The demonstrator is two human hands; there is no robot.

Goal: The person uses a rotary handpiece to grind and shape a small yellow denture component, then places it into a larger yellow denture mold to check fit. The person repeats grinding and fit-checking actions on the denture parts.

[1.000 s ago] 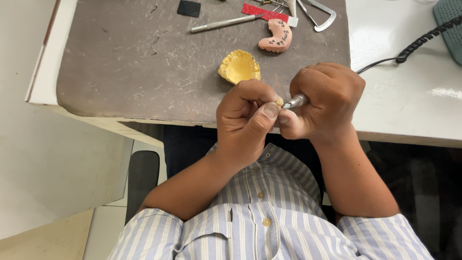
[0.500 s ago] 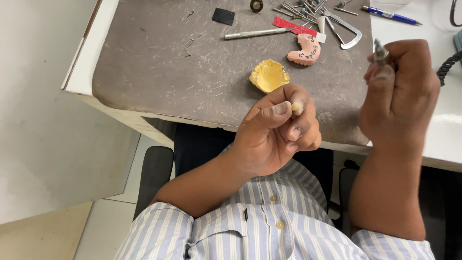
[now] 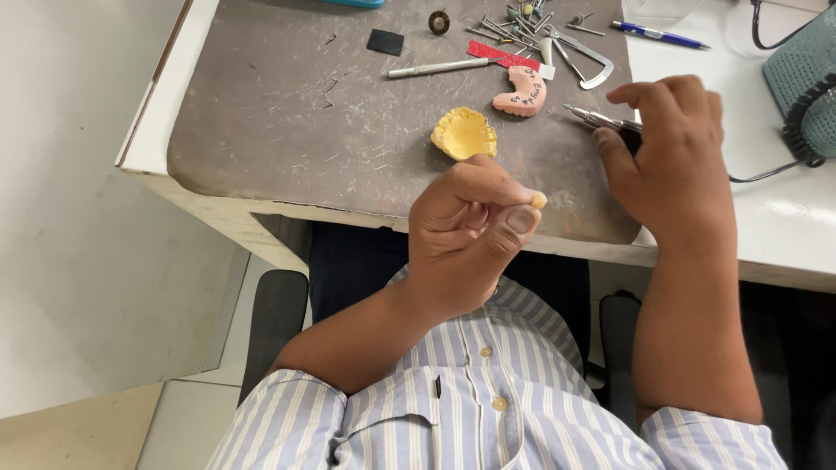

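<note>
- The left hand (image 3: 466,231) is curled nearly closed, thumb and forefinger pinching a small pale-yellow tooth-shaped piece (image 3: 539,200) at its tip; the grip is fine and high, which seems meant to keep the piece exposed for viewing.
- The right hand (image 3: 670,152) sits at about 3 o'clock from the left, fingers loosely wrapped around a slim metal rotary handpiece (image 3: 596,117) whose point aims toward 9 o'clock. It lies low over the counter, apart from the pinched piece.
- A black coiled cord (image 3: 797,130) runs off toward 3 o'clock, near a teal mesh-covered unit (image 3: 805,61).
- The grey worn mat (image 3: 287,113) covers the white counter (image 3: 766,218); it likely protects the surface from grit.
- At 12 o'clock from the left hand rests a yellow plaster dental cast (image 3: 464,133), teeth upward, close for reference.
- Beyond it, at 1 o'clock, lies a pink horseshoe-shaped denture base (image 3: 521,91), next to a metal caliper (image 3: 588,61), scattered burs (image 3: 514,30), a silver-handled knife (image 3: 435,67) and a blue pen (image 3: 657,35), all within reach.
</note>
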